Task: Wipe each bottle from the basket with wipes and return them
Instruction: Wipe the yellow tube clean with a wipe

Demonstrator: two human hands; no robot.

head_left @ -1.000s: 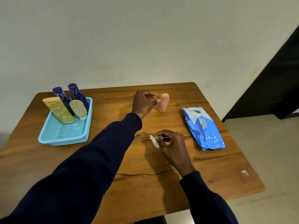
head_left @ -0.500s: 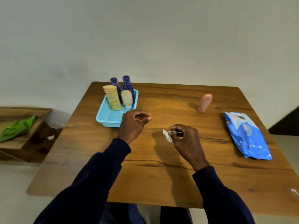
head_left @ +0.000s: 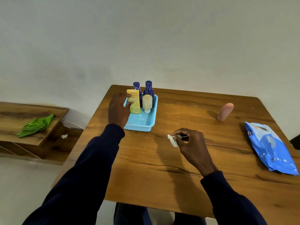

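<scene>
Right hand [head_left: 193, 146] pinches crumpled wipe [head_left: 172, 140] (white).

Basket [head_left: 138, 128] rim partly behind left hand [head_left: 119, 109]; wipes pack [head_left: 272, 148] print illegible.

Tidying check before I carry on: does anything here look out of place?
Yes. The pink bottle stands alone on the table, outside the blue basket where the rest sit. A white scrap also lies on the low wooden shelf at left.
</scene>
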